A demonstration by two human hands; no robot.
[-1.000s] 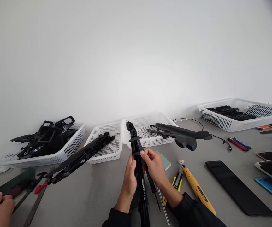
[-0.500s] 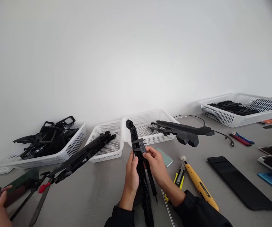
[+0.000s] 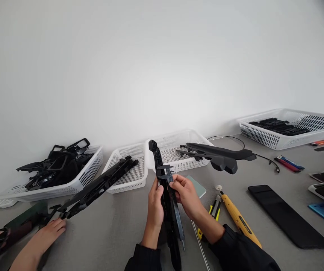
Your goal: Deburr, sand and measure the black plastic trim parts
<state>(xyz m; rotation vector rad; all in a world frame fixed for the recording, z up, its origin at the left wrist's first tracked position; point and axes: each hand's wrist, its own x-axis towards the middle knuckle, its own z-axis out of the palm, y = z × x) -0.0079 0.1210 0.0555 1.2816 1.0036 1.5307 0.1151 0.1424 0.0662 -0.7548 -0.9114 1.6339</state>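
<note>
Caliper sits pinched in right hand, left hand clamped on black part.

A grey tabletop carries white baskets (perforated), a yellow tool, a cutter.

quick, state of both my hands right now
Left hand: closed, holding the long black part.
Right hand: closed, holding the caliper.

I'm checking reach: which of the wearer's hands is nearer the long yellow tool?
Right. The right hand, on the caliper, is left of the long yellow tool; the left hand, gripping the black strip, is farther left.
</note>
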